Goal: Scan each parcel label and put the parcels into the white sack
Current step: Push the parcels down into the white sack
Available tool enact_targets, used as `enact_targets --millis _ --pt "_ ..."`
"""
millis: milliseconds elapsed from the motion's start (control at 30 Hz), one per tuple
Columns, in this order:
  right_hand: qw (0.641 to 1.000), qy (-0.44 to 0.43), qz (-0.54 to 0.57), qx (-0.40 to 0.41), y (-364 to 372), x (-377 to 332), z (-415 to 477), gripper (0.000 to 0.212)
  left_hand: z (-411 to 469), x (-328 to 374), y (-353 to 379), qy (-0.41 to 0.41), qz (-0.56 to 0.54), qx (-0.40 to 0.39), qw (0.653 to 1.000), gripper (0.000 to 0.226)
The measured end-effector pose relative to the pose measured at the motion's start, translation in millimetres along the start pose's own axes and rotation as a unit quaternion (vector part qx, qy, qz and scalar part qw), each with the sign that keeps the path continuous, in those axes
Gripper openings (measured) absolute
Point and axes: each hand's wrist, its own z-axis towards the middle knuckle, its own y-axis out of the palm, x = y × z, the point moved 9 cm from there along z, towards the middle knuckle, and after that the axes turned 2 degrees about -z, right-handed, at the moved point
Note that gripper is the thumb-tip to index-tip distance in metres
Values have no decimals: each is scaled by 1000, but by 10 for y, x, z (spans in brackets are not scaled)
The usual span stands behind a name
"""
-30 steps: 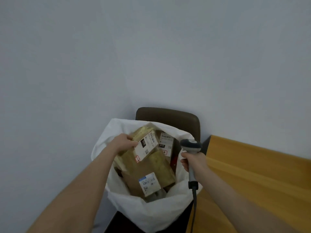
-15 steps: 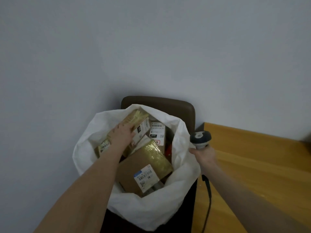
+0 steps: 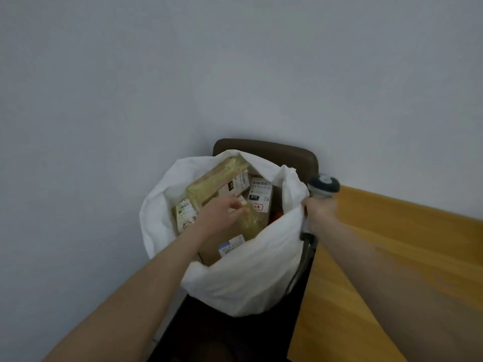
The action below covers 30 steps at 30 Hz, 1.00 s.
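Inside the white sack (image 3: 248, 278), my left grip (image 3: 219, 218) rests loose and unclenched on the stacked parcels (image 3: 217, 184); my right grip (image 3: 320, 212) clasps the scanner (image 3: 324, 185) at the sack's rim, beside the wooden bench (image 3: 392, 244).

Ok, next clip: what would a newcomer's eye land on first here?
The white sack at centre frame, open in front of a brown chair back and crammed with labelled brown parcels. The left hand reaches into it over the parcels. The right hand grips a barcode scanner at the sack's right rim, beside a wooden table.
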Motion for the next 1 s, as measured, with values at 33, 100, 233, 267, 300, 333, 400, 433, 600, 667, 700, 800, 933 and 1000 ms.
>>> enact_targets --millis 33,100,233,267,300,333,400,433,600,667,700,800,933,1000 --pt "1000 -21 8 6 -51 -193 -10 22 -77 -12 36 -26 -47 -45 998 26" --pt "998 -61 19 22 -148 -495 -22 18 -226 -50 110 -73 -105 -147 981 45" --pt "995 -101 20 1 -175 -632 -22 13 -459 -216 256 -86 115 -228 963 71" --pt "995 -98 31 -4 -180 -594 -40 16 -409 -204 173 -78 144 -163 973 54" --pt "995 -91 33 -1 -189 -533 -43 14 -357 -159 38 -81 139 -90 983 35" --pt "996 -84 25 6 -206 -467 -63 16 -316 -119 -97 -91 118 -26 988 22" --pt "997 -71 5 4 -202 -344 -94 44 -240 26 -276 -85 107 46 990 19" --pt "997 -75 1 0 -197 -310 -119 52 -209 130 -320 -69 109 66 989 21" --pt "997 -71 16 1 -209 -214 -108 57 -70 473 -82 -8 51 2 999 20" --pt "998 -63 25 5 -195 -215 -85 59 22 500 -104 -10 19 -19 1000 20" --pt "998 -56 22 8 -178 -203 -55 61 77 499 -117 -9 -3 -25 1000 21" --pt "999 -33 9 22 -62 -174 26 43 218 429 7 -3 -19 -89 996 17" --pt "998 0 -20 52 133 -143 140 17 420 216 60 -16 -36 -158 987 26" --pt "998 -19 -2 54 281 -224 150 44 522 184 41 -8 -61 -208 976 33"
